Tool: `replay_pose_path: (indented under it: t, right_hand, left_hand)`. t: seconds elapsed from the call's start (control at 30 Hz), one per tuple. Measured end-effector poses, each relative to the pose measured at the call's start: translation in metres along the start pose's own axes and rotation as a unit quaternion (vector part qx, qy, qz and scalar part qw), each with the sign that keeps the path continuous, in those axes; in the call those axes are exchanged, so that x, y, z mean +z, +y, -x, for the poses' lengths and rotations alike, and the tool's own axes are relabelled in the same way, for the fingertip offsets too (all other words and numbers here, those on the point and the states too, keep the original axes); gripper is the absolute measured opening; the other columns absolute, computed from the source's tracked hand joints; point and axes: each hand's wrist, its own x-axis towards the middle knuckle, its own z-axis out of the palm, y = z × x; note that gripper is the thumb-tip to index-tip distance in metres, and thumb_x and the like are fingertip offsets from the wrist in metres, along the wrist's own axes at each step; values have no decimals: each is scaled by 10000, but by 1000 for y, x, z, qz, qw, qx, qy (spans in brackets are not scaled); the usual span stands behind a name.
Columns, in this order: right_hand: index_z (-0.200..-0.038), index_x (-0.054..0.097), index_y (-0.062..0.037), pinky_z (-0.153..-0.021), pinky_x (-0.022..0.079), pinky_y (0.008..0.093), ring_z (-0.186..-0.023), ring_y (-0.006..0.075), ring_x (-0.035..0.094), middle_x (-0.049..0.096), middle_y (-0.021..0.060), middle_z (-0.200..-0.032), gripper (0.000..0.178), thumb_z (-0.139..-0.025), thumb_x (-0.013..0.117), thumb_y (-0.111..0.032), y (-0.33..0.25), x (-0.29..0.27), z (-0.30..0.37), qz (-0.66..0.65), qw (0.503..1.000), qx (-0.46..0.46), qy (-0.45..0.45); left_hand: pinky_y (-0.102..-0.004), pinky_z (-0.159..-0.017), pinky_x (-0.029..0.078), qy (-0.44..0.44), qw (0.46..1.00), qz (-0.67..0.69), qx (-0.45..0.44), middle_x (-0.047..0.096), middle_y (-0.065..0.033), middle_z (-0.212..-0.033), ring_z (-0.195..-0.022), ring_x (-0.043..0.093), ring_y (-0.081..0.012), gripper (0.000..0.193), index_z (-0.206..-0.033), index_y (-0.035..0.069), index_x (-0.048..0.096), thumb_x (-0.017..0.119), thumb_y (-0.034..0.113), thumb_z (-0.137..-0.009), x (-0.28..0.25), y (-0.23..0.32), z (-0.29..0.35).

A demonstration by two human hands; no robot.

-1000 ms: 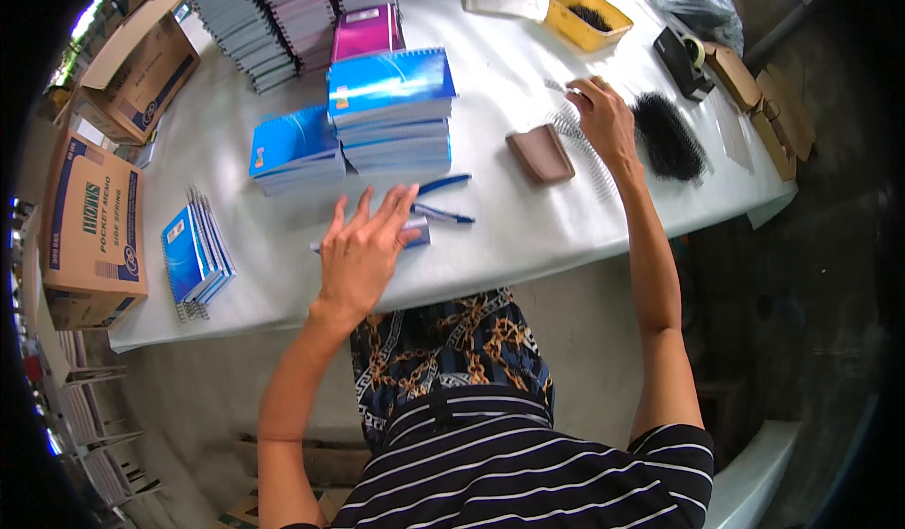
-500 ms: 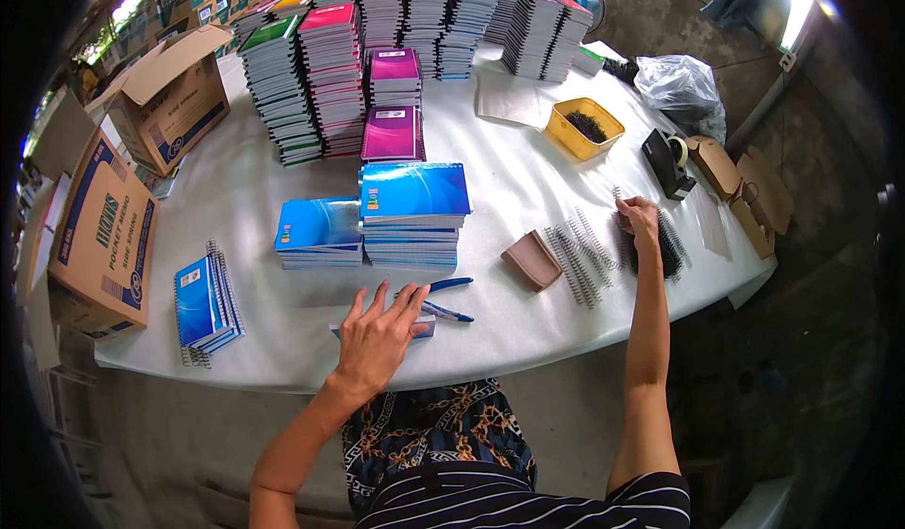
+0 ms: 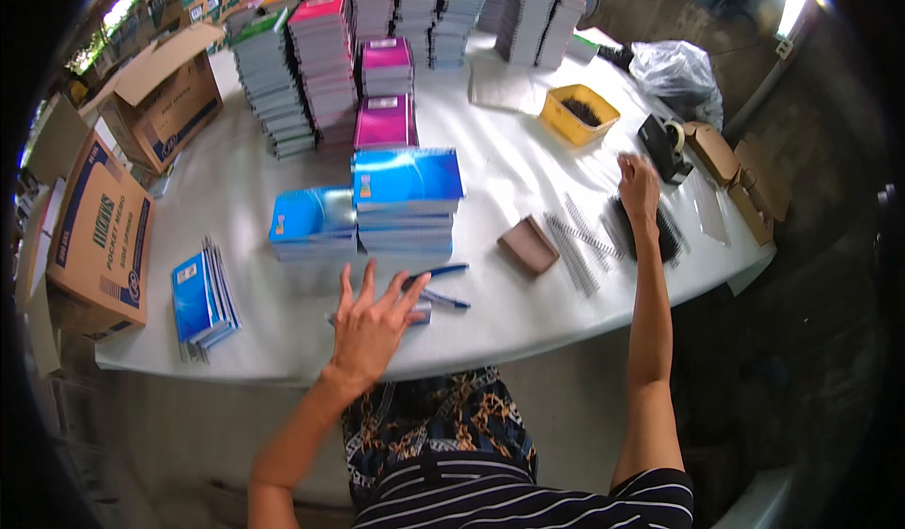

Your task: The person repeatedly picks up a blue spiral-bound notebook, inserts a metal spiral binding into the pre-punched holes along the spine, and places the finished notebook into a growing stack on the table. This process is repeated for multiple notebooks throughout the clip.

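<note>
My left hand [image 3: 366,329] is open, fingers spread, over a small blue-covered pad [image 3: 419,315] at the table's near edge. Its palm hides most of that pad. Beside its fingertips lies a tool with two blue handles [image 3: 449,271], probably pliers. On the right, my right hand [image 3: 640,190] has its fingers pinched together above a dark heap of wire spirals [image 3: 666,235]. What is between those fingertips is blurred. Several loose wire spirals [image 3: 577,254] lie just left of it, next to a brown block [image 3: 530,247].
Stacks of blue notebooks [image 3: 405,180] stand ahead, with taller stacks [image 3: 325,76] behind. Bound blue notebooks [image 3: 200,295] lie at left beside cardboard boxes [image 3: 102,237]. A yellow tub [image 3: 575,133] of dark bits, a black tape dispenser [image 3: 665,150] and an opened carton [image 3: 731,175] sit at right.
My right hand has moved slightly away from me, over the spirals; the upright spiral at its fingertips no longer shows clearly. My left fingers have spread wider. The whole view has shifted a little.
</note>
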Motion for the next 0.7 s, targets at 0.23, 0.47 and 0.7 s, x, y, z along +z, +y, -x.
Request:
replay_pose_path:
  t: [0.23, 0.47, 0.7]
  right_hand:
    - [-1020, 643, -51, -794, 507, 398, -884, 291, 631, 628, 134, -1013, 243, -792, 689, 21, -53, -9, 32, -207, 966, -151, -21]
    - [-1020, 677, -38, -710, 516, 365, -794, 260, 643, 631, 115, -940, 188, -851, 637, 35, -39, -5, 98, -164, 985, -56, -20]
    - [-978, 735, -78, -653, 464, 291, -766, 129, 605, 634, 36, -907, 236, -764, 750, 19, -195, -60, 162, -435, 853, -56, -283]
  left_hand:
    - [-533, -1011, 424, -18, 999, 49, 2, 629, -30, -1286, -1187, 584, -320, 558, -1410, 297, 488, 625, 359, -873, 11, -2, -4]
    - [-487, -977, 467, 1, 998, 64, -3, 647, -23, -1257, -1153, 611, -315, 597, -1428, 273, 465, 637, 357, -862, 14, -1, -3]
    - [-500, -996, 449, -27, 997, 67, -3, 620, -13, -1300, -1157, 606, -329, 578, -1433, 244, 457, 595, 395, -892, 10, -4, -1]
